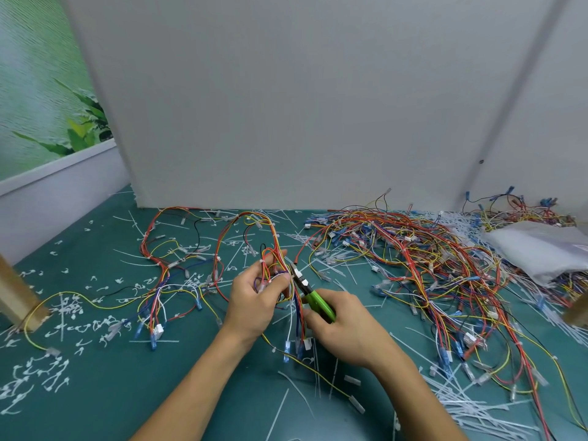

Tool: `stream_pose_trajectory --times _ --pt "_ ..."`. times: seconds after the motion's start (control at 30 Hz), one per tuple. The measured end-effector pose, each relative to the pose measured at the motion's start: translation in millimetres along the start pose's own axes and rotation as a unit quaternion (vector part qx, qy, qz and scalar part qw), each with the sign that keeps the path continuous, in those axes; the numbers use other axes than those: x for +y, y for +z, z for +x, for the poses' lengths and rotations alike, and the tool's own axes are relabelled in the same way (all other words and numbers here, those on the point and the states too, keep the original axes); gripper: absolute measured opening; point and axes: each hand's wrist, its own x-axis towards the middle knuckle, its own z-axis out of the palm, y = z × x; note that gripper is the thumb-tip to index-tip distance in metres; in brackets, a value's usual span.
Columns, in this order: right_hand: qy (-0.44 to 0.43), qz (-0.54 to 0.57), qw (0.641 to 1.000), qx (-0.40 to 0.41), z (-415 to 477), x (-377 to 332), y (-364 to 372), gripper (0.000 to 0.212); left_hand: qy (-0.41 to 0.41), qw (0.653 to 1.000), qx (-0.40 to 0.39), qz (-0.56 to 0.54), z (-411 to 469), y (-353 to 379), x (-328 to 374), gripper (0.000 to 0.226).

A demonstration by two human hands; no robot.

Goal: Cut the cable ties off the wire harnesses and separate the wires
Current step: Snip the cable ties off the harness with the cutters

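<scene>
My left hand (254, 300) grips a wire harness (273, 265) of red, yellow, blue and white wires, lifted a little above the green table mat (111, 393). My right hand (343, 329) holds green-handled cutters (313, 296), whose metal jaws point up and left into the bundle right beside my left thumb. Whether the jaws are around a cable tie is hidden by the wires. The harness's long loop (241, 224) trails back over the mat, and its blue connectors (291, 348) hang below my hands.
A big tangle of harnesses (429, 265) covers the right side, beside a clear plastic bag (537, 249). Another harness (165, 268) lies to the left. Cut white cable ties (471, 405) and clipped tie heads (47, 374) litter the mat. A grey partition (286, 122) closes the back.
</scene>
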Motion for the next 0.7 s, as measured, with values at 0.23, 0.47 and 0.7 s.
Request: stream_pose_trajectory --times 0.23,0.47,0.7 --pt "-0.002 0.005 1.0 0.012 1.0 0.7 3.9 0.027 -0.006 1.0 0.004 -0.005 -0.4 -0.6 0.6 0.029" --pt "-0.006 0.004 0.999 0.033 2.1 1.9 6.9 0.03 -0.009 1.0 0.012 -0.016 -0.9 2.5 3.2 0.027" --pt "0.001 0.009 0.999 0.036 4.5 5.3 8.9 0.029 -0.013 1.0 0.012 -0.012 -2.0 2.7 4.7 0.029"
